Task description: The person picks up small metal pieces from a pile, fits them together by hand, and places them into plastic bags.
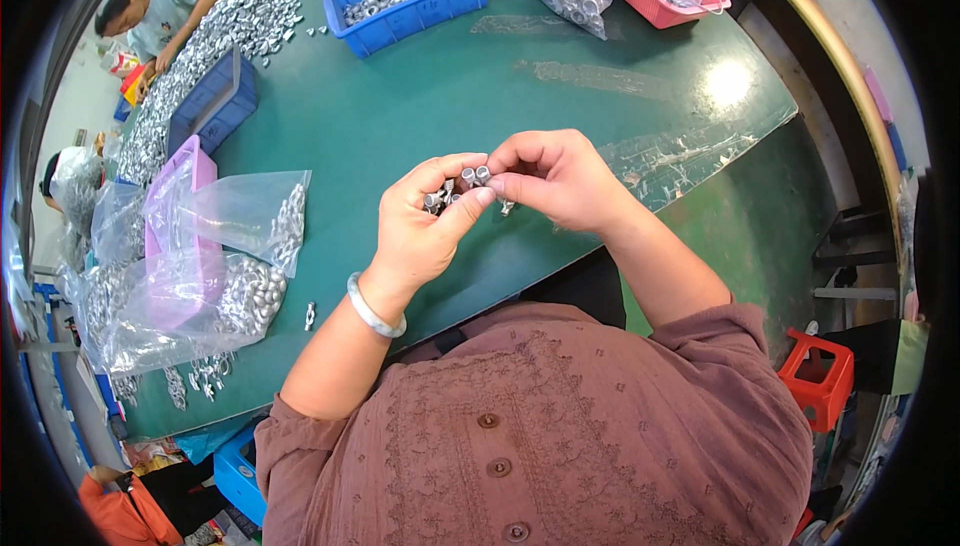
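Both hands meet above the near edge of the green table. My left hand is closed around several small silver metal fittings, some showing between palm and fingers. Thumb and forefinger of my right hand pinch a small silver metal fitting with round open ends, which my left fingertips also touch. Another shiny bit shows just under the right thumb. On the table left of my left wrist lies a single small metal piece.
Clear bags of metal parts and a pink basket are at left. Beyond stand a dark blue bin, a loose heap of parts, a blue bin and a red basket. A co-worker sits far left.
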Action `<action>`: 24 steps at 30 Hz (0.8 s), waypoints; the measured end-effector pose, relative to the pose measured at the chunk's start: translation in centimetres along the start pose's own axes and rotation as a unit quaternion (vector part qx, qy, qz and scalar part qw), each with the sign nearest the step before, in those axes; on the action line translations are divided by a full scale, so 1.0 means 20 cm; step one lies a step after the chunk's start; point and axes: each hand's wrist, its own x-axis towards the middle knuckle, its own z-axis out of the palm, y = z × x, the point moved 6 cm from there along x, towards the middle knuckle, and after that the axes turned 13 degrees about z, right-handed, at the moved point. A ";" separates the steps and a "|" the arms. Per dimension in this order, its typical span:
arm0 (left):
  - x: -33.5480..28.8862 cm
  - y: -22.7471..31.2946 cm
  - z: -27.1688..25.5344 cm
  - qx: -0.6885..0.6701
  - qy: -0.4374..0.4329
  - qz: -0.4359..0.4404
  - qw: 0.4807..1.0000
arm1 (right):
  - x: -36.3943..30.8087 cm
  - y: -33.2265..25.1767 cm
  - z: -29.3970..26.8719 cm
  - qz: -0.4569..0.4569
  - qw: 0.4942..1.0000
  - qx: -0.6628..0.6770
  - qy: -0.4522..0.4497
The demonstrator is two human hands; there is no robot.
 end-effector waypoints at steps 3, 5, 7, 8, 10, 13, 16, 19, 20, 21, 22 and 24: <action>-0.02 -0.06 -0.02 -0.100 0.017 -0.132 0.986 | 0.02 0.02 0.01 0.104 0.991 0.081 -0.029; -0.05 -0.10 -0.01 -0.163 0.039 -0.224 0.960 | 0.03 0.03 0.02 0.124 0.988 0.080 -0.043; -0.07 -0.14 0.00 -0.273 0.048 -0.283 0.918 | 0.03 0.03 0.04 0.140 0.983 0.109 -0.057; -0.08 -0.16 0.00 -0.325 0.053 -0.311 0.891 | 0.03 0.04 0.04 0.148 0.979 0.123 -0.064; -0.11 -0.20 0.00 -0.396 0.078 -0.358 0.842 | 0.04 0.03 0.03 0.140 0.984 0.099 -0.047; -0.14 -0.23 0.01 -0.459 0.099 -0.385 0.795 | 0.03 0.04 -0.01 0.134 0.990 0.041 -0.013; -0.14 -0.24 0.02 -0.483 0.104 -0.388 0.778 | 0.03 0.08 -0.08 0.098 0.994 -0.032 0.024; -0.14 -0.26 0.01 -0.498 0.099 -0.383 0.772 | 0.02 0.11 -0.15 0.071 0.988 -0.124 0.066; -0.15 -0.27 0.01 -0.503 0.093 -0.381 0.770 | 0.02 0.10 -0.17 0.057 0.980 -0.171 0.079; -0.15 -0.27 0.00 -0.508 0.087 -0.378 0.769 | 0.01 0.09 -0.18 0.043 0.971 -0.218 0.091; -0.16 -0.28 -0.01 -0.498 0.108 -0.370 0.777 | 0.01 0.08 -0.19 0.028 0.959 -0.264 0.103; -0.15 -0.28 -0.02 -0.477 0.143 -0.358 0.790 | 0.00 0.08 -0.21 -0.016 0.942 -0.316 0.115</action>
